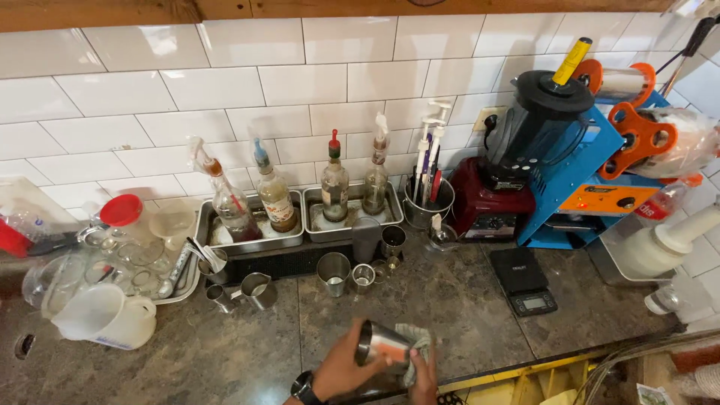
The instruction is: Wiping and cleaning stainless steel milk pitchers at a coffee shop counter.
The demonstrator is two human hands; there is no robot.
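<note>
At the bottom centre of the frame, the left hand (pixel 341 371) holds a metal cup (pixel 381 344), with a cloth (pixel 417 346) to its right. Syrup bottles (pixel 334 187) stand in trays (pixel 289 241) behind; a blender (pixel 525 142) sits upper right.

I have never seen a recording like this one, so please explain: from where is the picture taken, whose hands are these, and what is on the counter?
The single picture comes from a camera worn on a person's head, looking down at a dark stone counter against a white tiled wall. There is no machine arm; both hands are the person's own. The left hand, with a watch on its wrist, holds a metal cup on its side. The right hand presses a cloth against it. Behind stand smaller metal cups, syrup bottles in metal trays, a red-based blender, a blue machine, a black scale and a white jug.
</note>
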